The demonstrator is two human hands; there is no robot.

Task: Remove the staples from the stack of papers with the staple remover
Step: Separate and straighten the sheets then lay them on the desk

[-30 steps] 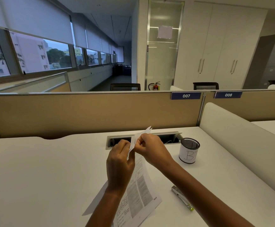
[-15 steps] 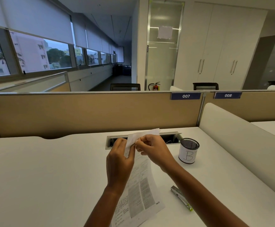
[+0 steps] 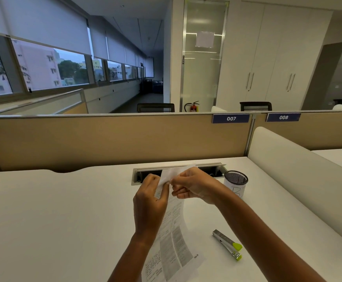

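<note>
Papers (image 3: 174,231) at fingertips (image 3: 166,183) (staple remover (image 3: 228,245) aside)

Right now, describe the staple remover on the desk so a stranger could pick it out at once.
Start at the white desk under the tan partition. To the right of the person's right forearm, nearer than the black mesh pen cup, lies a slim silver metal staple remover. Only it has lime-green tips, and no hand touches it.
</note>
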